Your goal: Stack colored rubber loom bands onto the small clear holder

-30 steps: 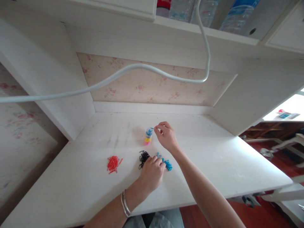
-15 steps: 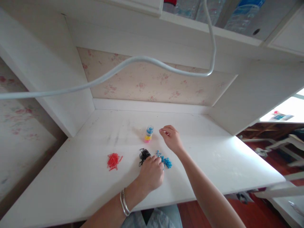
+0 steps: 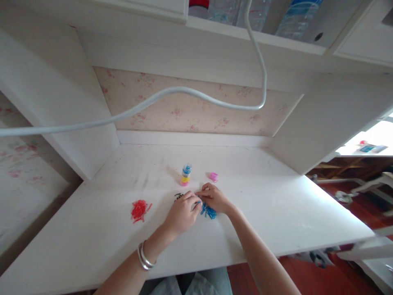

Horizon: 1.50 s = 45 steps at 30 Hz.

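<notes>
My left hand (image 3: 183, 213) is closed in a pinch, with a bit of blue rubber band showing at its fingertips. Touching or nearly touching those fingertips is my right hand (image 3: 215, 199), its fingers pressed together; what they hold is too small to make out. Beneath the hands lies a pile of blue rubber bands (image 3: 209, 211). A pile of black rubber bands (image 3: 178, 196) is mostly hidden behind my left hand. Farther left sits a loose heap of red rubber bands (image 3: 139, 210).
Behind the hands a small clear jar (image 3: 186, 174) stands with blue, yellow and pink layers. A pink cap-like piece (image 3: 213, 177) lies right of it. A white cable (image 3: 184, 90) crosses above the white desk (image 3: 260, 196); a shelf with bottles (image 3: 297, 18) overhangs.
My right hand has come down and left from beside the jar to my left hand's fingertips. My left hand has lifted slightly off the piles. The pink piece now shows.
</notes>
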Each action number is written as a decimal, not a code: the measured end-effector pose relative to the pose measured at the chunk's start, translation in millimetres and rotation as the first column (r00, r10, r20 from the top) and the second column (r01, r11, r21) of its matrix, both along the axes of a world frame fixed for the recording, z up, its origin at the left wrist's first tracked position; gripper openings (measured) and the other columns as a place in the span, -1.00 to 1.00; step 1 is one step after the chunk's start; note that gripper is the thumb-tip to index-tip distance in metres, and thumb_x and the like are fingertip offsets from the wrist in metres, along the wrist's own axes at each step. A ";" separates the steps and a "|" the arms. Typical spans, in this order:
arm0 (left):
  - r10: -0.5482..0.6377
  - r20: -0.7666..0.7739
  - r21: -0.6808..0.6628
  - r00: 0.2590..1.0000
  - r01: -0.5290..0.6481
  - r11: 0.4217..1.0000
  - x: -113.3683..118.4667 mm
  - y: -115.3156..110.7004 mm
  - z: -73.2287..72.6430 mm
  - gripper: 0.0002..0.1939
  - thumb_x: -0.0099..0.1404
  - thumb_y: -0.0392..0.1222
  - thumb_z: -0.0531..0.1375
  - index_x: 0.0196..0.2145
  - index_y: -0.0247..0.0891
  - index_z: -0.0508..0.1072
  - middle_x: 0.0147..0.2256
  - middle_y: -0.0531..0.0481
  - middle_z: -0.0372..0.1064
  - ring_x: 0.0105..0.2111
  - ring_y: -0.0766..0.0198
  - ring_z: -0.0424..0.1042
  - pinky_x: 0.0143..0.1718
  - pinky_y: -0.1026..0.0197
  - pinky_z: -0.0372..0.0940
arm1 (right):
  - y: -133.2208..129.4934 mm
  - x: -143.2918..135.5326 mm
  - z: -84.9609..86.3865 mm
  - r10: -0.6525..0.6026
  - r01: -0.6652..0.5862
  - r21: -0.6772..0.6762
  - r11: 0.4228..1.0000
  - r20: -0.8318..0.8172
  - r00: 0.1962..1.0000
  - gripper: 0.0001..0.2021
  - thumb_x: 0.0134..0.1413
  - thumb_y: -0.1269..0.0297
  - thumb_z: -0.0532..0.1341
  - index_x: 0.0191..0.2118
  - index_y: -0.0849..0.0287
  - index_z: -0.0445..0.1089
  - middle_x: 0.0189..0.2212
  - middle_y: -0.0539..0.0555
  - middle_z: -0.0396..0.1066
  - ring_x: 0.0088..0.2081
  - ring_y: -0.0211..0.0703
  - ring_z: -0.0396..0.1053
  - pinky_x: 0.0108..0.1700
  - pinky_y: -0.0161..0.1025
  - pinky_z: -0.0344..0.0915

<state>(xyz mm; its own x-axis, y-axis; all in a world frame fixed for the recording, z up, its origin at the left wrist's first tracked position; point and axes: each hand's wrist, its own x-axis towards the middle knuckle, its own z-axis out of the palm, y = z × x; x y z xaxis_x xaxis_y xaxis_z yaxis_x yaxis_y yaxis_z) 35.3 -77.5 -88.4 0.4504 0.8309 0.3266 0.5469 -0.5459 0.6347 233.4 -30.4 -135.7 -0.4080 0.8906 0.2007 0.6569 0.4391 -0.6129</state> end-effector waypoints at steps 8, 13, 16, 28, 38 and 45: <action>0.152 0.086 0.091 0.985 -0.159 0.983 -21.5 37.0 27.0 -0.74 0.38 -0.12 0.00 -0.17 -0.18 0.46 -0.19 -0.02 0.38 -0.20 0.29 0.38 -0.15 0.26 0.30 | -3.9 6.3 1.0 -0.005 0.005 0.019 1.000 -0.013 1.000 -0.83 0.12 0.29 0.18 -0.26 -0.01 0.54 -0.19 0.02 0.37 -0.25 -0.27 0.35 -0.21 -0.34 0.26; 0.294 -0.012 0.259 0.956 -0.281 0.924 -28.9 66.0 47.0 -0.72 0.37 -0.08 0.02 -0.18 -0.17 0.48 -0.23 0.00 0.37 -0.32 0.33 0.38 -0.26 0.28 0.31 | -6.2 6.7 4.0 -0.020 0.021 0.029 0.999 -0.022 1.000 -0.84 0.13 0.28 0.17 -0.30 0.03 0.53 -0.22 0.02 0.38 -0.25 -0.25 0.36 -0.20 -0.33 0.25; 0.358 -0.083 0.336 0.930 -0.312 0.889 -27.5 76.1 52.9 -0.72 0.37 -0.09 0.01 -0.17 -0.16 0.49 -0.22 0.01 0.35 -0.36 0.35 0.38 -0.25 0.29 0.30 | -6.8 6.8 5.9 -0.033 0.034 0.035 0.999 -0.027 0.999 -0.84 0.12 0.28 0.17 -0.29 0.03 0.53 -0.22 0.03 0.39 -0.23 -0.24 0.36 -0.20 -0.32 0.26; 0.306 -0.164 0.250 0.938 -0.261 0.932 -28.4 91.5 49.0 -0.67 0.35 -0.14 -0.01 -0.05 -0.15 0.47 -0.11 0.00 0.30 -0.29 0.33 0.38 -0.11 0.26 0.30 | -7.5 8.3 4.1 0.000 0.002 0.057 0.998 -0.032 0.999 -0.83 0.11 0.26 0.19 -0.23 -0.02 0.53 -0.19 0.05 0.39 -0.16 -0.19 0.36 -0.07 -0.24 0.26; 0.207 -0.151 0.199 0.967 -0.175 0.964 -26.8 94.9 55.4 -0.61 0.38 -0.09 -0.05 0.01 -0.22 0.43 -0.08 -0.06 0.27 -0.13 0.26 0.37 0.02 0.21 0.24 | -8.4 7.8 5.5 -0.022 0.022 0.053 0.998 -0.012 1.000 -0.84 0.10 0.29 0.18 -0.26 -0.01 0.52 -0.20 0.02 0.39 -0.19 -0.20 0.36 -0.13 -0.26 0.26; 0.196 -0.190 0.175 0.962 -0.164 0.971 -24.6 96.7 60.1 -0.56 0.41 -0.09 -0.12 0.11 -0.30 0.31 -0.01 -0.12 0.21 0.00 0.22 0.30 0.15 0.14 0.12 | -9.1 7.0 8.4 -0.029 0.029 0.041 0.999 -0.008 1.000 -0.85 0.10 0.28 0.19 -0.27 0.02 0.52 -0.22 0.03 0.41 -0.20 -0.20 0.37 -0.16 -0.28 0.27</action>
